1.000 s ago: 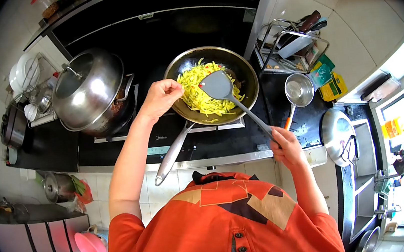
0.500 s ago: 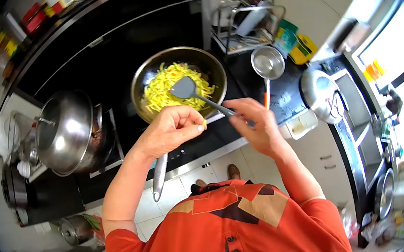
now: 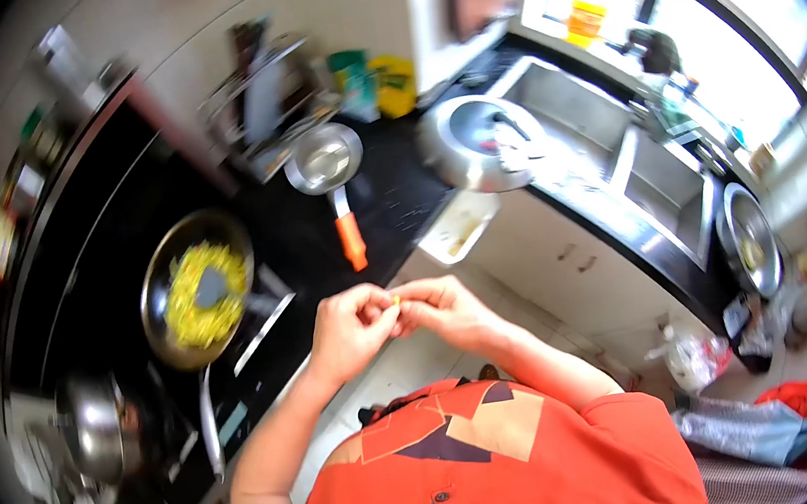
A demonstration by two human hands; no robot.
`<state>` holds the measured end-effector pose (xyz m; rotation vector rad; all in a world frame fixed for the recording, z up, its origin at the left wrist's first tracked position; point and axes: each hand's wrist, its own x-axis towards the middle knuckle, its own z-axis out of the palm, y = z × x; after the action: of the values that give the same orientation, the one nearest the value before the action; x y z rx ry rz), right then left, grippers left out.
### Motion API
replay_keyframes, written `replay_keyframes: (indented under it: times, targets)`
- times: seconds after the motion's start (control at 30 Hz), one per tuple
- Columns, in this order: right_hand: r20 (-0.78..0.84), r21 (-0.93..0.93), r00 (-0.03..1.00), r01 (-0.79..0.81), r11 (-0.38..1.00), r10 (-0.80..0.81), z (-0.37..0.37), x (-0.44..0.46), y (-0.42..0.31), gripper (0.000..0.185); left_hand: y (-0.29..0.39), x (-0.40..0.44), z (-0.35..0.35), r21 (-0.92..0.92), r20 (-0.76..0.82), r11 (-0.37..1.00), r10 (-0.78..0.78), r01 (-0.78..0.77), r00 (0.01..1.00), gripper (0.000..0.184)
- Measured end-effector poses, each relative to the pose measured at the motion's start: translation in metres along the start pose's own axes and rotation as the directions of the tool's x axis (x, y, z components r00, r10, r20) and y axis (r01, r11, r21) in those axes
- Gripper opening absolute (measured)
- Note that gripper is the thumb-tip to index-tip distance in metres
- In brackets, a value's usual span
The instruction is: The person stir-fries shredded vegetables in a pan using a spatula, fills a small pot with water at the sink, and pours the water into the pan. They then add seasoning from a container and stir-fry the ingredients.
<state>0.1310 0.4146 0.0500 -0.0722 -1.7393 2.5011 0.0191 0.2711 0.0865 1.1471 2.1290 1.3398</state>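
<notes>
My left hand [image 3: 351, 331] and my right hand [image 3: 451, 313] meet in front of my body, both with closed fingertips. Pinched between them is a small yellow piece of food [image 3: 396, 300], too small to name more exactly. To the left, a frying pan [image 3: 157, 328] on the stove holds yellow shreds [image 3: 192, 316]. A grey spatula [image 3: 211, 288] lies with its head on the shreds, out of my hands. The pan's handle [image 3: 209, 427] points toward me.
A ladle-like pot with an orange handle [image 3: 351, 243] lies on the black counter. A white tray [image 3: 461, 227] sits at the counter's edge, beside a large metal lid or bowl [image 3: 458, 160]. A double sink [image 3: 566, 96] is at the right, and a lidded steel pot [image 3: 93, 431] at the left.
My view has turned right, toward the sink. My right hand has let go of the spatula and joined my left hand at the yellow piece, away from the pan.
</notes>
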Motion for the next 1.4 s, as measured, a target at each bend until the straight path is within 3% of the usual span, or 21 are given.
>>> replay_keyframes:
  times: [0.07, 0.13, 0.2, 0.37, 0.43, 0.57, 0.63, 0.7, 0.77, 0.83, 0.9, 0.93, 1.03, 1.07, 1.1, 1.17, 1.23, 1.3, 1.33, 1.37, 1.4]
  targets:
    - [-0.049, 0.136, 0.999, 0.026, 0.990, -0.019, -0.039, -0.029, 0.002, 0.032, 0.019, 0.017, 0.046, 0.178, 0.010, 0.982, 0.070, -0.071, 0.998, 0.012]
    - [-0.113, 0.309, 0.993, 0.012, 0.951, 0.024, -0.074, -0.054, 0.006, 0.035, 0.030, 0.031, 0.091, 0.207, 0.069, 0.971, 0.111, -0.123, 0.991, 0.014]
    - [-0.212, 0.332, 0.973, -0.014, 0.943, 0.089, -0.109, -0.075, 0.013, 0.029, 0.045, 0.046, 0.130, 0.234, 0.168, 0.963, 0.096, -0.135, 0.981, 0.015]
    - [-0.445, 0.500, 0.877, 0.073, 0.863, 0.184, -0.176, -0.110, 0.022, 0.022, 0.066, 0.082, 0.195, 0.011, 0.296, 0.987, 0.149, -0.159, 0.944, 0.010]
    - [-0.570, 0.508, 0.789, 0.120, 0.853, 0.229, -0.196, -0.130, 0.007, 0.023, 0.080, 0.094, 0.206, -0.031, 0.359, 0.992, 0.125, -0.122, 0.925, 0.008]
    - [-0.661, 0.500, 0.726, 0.238, 0.833, 0.189, -0.231, -0.172, -0.014, 0.027, 0.067, 0.125, 0.225, -0.100, 0.515, 0.992, 0.119, -0.078, 0.849, 0.012]
    - [-0.658, 0.387, 0.751, 0.278, 0.879, 0.052, -0.232, -0.188, -0.043, 0.025, 0.060, 0.142, 0.230, -0.132, 0.576, 0.989, 0.136, -0.072, 0.806, 0.015]
    - [-0.640, 0.322, 0.757, 0.416, 0.850, -0.128, -0.233, -0.199, -0.064, 0.022, 0.053, 0.157, 0.236, -0.196, 0.661, 0.979, 0.083, 0.065, 0.746, 0.018]
    - [-0.778, 0.403, 0.628, 0.533, 0.744, -0.028, -0.250, -0.192, -0.046, 0.022, 0.051, 0.171, 0.237, -0.205, 0.700, 0.975, 0.083, 0.088, 0.709, 0.020]
    - [-0.749, 0.554, 0.639, 0.459, 0.695, 0.175, -0.281, -0.194, -0.005, 0.021, 0.040, 0.185, 0.240, -0.264, 0.732, 0.947, 0.073, 0.183, 0.677, 0.020]
    - [-0.695, 0.608, 0.706, 0.476, 0.635, 0.137, -0.274, -0.193, -0.023, 0.021, 0.032, 0.197, 0.239, -0.234, 0.761, 0.950, 0.046, 0.207, 0.647, 0.020]
    - [-0.725, 0.566, 0.680, 0.501, 0.655, 0.107, -0.265, -0.191, -0.045, 0.022, 0.027, 0.202, 0.239, -0.247, 0.768, 0.932, 0.021, 0.265, 0.640, 0.020]
    - [-0.718, 0.368, 0.668, 0.602, 0.708, -0.194, -0.258, -0.195, -0.079, 0.026, 0.011, 0.214, 0.246, -0.270, 0.779, 0.904, 0.003, 0.331, 0.627, 0.019]
    - [-0.729, 0.345, 0.661, 0.580, 0.738, -0.179, -0.270, -0.196, -0.070, 0.027, 0.010, 0.219, 0.248, -0.269, 0.781, 0.890, -0.022, 0.368, 0.624, 0.019]
    - [-0.793, 0.415, 0.607, 0.600, 0.684, -0.051, -0.282, -0.191, -0.051, 0.028, 0.010, 0.223, 0.250, -0.265, 0.781, 0.876, -0.050, 0.403, 0.622, 0.020]
    - [-0.762, 0.567, 0.644, 0.618, 0.544, 0.064, -0.299, -0.192, -0.039, 0.030, 0.018, 0.231, 0.261, -0.273, 0.781, 0.854, -0.072, 0.443, 0.621, 0.020]
    - [-0.691, 0.612, 0.719, 0.636, 0.470, -0.074, -0.313, -0.194, -0.063, 0.029, 0.029, 0.239, 0.275, -0.251, 0.781, 0.870, -0.077, 0.425, 0.620, 0.020]
    - [-0.713, 0.515, 0.682, 0.668, 0.537, -0.165, -0.317, -0.197, -0.095, 0.029, 0.044, 0.248, 0.290, -0.251, 0.775, 0.873, -0.078, 0.418, 0.628, 0.021]
    - [-0.763, 0.393, 0.630, 0.632, 0.669, -0.146, -0.323, -0.198, -0.099, 0.030, 0.052, 0.252, 0.300, -0.266, 0.767, 0.873, -0.066, 0.409, 0.638, 0.021]
    - [-0.778, 0.397, 0.626, 0.547, 0.737, -0.045, -0.334, -0.197, -0.098, 0.030, 0.056, 0.254, 0.312, -0.265, 0.766, 0.876, -0.064, 0.404, 0.640, 0.021]
    - [-0.692, 0.569, 0.719, 0.495, 0.657, 0.057, -0.359, -0.205, -0.080, 0.030, 0.061, 0.259, 0.326, -0.262, 0.756, 0.877, -0.071, 0.402, 0.650, 0.022]
